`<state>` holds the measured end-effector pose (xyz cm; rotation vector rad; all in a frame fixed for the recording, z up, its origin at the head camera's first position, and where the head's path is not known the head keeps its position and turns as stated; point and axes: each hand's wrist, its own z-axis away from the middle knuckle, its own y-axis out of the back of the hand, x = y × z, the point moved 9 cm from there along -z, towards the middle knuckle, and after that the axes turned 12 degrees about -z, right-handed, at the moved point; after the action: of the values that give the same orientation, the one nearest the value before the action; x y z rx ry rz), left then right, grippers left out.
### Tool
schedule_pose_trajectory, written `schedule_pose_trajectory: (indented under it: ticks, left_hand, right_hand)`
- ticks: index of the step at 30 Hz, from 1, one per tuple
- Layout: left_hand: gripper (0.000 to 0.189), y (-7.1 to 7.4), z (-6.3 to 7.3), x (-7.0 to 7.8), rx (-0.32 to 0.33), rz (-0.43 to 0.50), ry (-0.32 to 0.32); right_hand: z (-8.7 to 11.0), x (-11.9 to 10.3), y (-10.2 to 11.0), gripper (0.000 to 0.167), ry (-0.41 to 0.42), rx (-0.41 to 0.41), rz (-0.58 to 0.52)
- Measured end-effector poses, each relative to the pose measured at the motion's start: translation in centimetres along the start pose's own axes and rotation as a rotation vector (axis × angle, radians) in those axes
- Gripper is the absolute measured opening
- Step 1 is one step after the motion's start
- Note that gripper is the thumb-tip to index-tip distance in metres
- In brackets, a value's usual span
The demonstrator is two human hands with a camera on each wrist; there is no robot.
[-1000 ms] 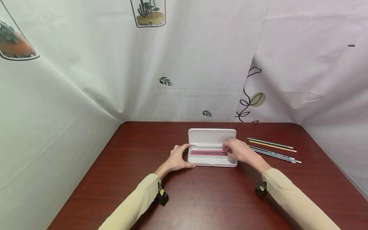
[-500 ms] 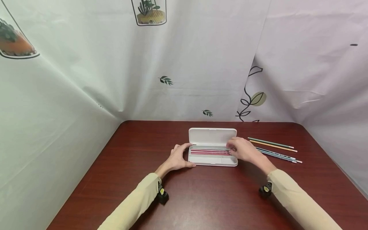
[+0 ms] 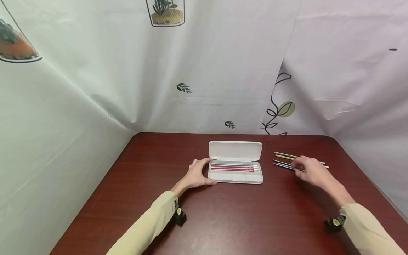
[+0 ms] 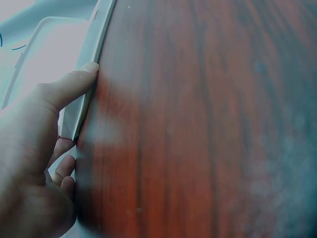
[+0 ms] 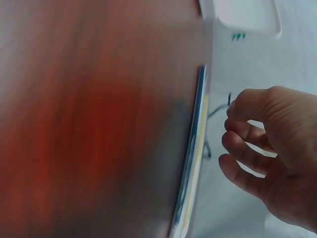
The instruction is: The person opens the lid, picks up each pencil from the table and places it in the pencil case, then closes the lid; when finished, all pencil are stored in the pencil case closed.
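Observation:
A white pencil case (image 3: 227,177) lies with its lid (image 3: 235,151) raised. Several red pencils (image 3: 234,169) and greyish-green ones along the back lie inside it. My left hand (image 3: 193,175) grips the case's left end, thumb at the front edge and fingers at the back; the left wrist view shows the thumb (image 4: 79,82) pressed on the edge. My right hand (image 3: 313,172) hovers over the blue pencils (image 3: 283,165) on the table, hiding their right ends. In the right wrist view its fingers (image 5: 247,151) are loosely bent, with nothing between them.
A green pencil (image 3: 283,154) and a yellow pencil (image 3: 284,157) lie behind the blue ones, partly covered by my right hand. The dark red-brown table (image 3: 242,216) ends at a pale printed curtain (image 3: 204,71) at the back and sides.
My right hand has left the pencil case and moved right to the loose pencils. White pencil ends now show at the case's right side. My left hand has stayed put.

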<state>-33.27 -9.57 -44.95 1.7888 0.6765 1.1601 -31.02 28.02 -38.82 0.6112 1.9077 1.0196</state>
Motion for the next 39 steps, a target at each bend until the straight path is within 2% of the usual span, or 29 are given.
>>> schedule_pose_trajectory:
  ticks: [5, 8, 21, 39]
  left_hand:
    - [0.090, 0.0, 0.0, -0.1, -0.007, -0.007, 0.004]
    - [0.090, 0.0, 0.0, 0.0, -0.008, -0.006, 0.003]
    - [0.090, 0.1, 0.0, 0.1, -0.002, -0.002, -0.004]
    - [0.089, 0.0, 0.1, 0.1, 0.002, -0.001, -0.013]
  right_hand:
    - [2.3, 3.1, 1.0, 0.018, -0.156, -0.036, 0.013]
    - [3.3, 4.4, 1.3, 0.017, -0.213, -0.047, 0.021]
    - [4.7, 5.9, 1.8, 0.019, -0.183, -0.018, 0.073]
    - [4.7, 6.1, 1.0, 0.018, -0.189, -0.069, 0.082]
